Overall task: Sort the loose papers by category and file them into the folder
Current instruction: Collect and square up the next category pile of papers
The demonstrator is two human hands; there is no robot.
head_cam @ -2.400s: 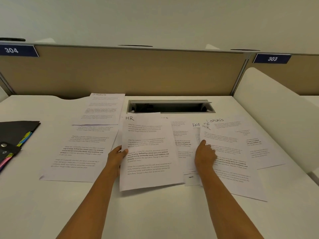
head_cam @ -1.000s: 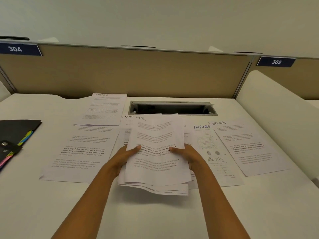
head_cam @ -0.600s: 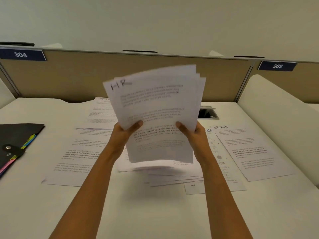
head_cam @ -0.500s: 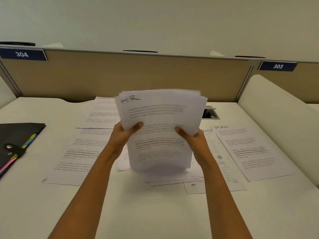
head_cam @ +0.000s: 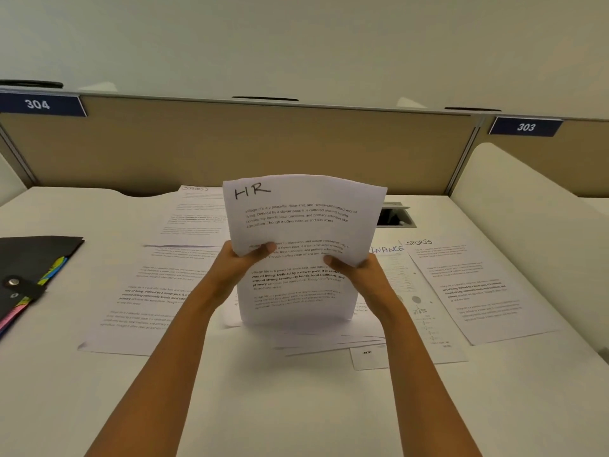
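Papers marked HR [head_cam: 303, 225] are standing tall at 12 o'clock, right in front of me. I am holding them with both hands. My left hand [head_cam: 230, 267] is pinching the left side, with the thumb pressing on the front and the other fingers hiding behind the pages. My right hand [head_cam: 360, 275] is pinching the right side the same way. The bottom edge is looking like it is touching the flat sheets [head_cam: 329, 338] lying under it. I think I am holding the pile up like this so the pages are sliding down and lining up neat.

A Finance sheet [head_cam: 405, 291] and a Sports sheet [head_cam: 474, 291] are lying side by side at 2 o'clock, names showing on top so I am telling the kinds apart. A big sheet [head_cam: 145, 298] is lying at 10 o'clock. A second Sports sheet [head_cam: 197, 216] is sitting at 11 o'clock.

The black folder [head_cam: 36, 258] is lying at 9 o'clock, well apart from my hands, with bright tabs [head_cam: 54, 268] poking out. I am guessing the HR pile is going in there next.
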